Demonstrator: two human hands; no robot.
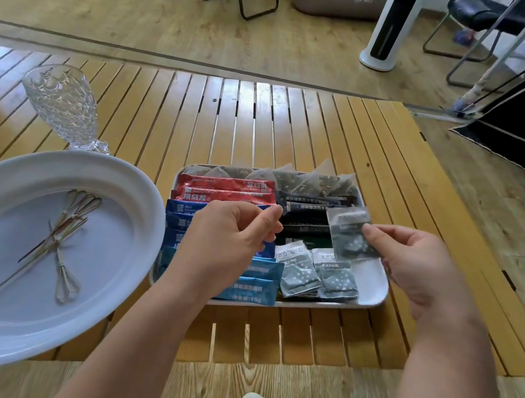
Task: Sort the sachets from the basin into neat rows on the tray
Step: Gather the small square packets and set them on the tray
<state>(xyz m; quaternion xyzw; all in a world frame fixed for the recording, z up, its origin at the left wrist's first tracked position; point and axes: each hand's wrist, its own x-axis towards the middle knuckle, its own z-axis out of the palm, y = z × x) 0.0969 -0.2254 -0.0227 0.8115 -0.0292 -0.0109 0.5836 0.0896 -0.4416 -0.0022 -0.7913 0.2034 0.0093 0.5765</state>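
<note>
table: slatted wooden table carrying everything, with a wooden plank floor beyond it.
basin: wide round white plastic basin at the left, just beside the tray; only a few thin wooden cocktail picks lie in it.
tray: rectangular white tray in the middle of the table, nearly filled with rows of sachets.
glass: clear cut-glass goblet upright behind the basin.
sachet rows: translucent pyramid tea bags along the far edge; red stick sachets below them at the left, dark navy stick sachets at the right; blue flat sachets stacked down the left side to the near edge; two small grey-and-white square sachets side by side at the near middle.
left hand: left hand hovers over the blue sachets, fingers curled with thumb and forefinger close together, holding nothing i can make out.
right hand: right hand pinches a small grey square sachet by its right edge, held above the tray's right part, blurred.
</note>
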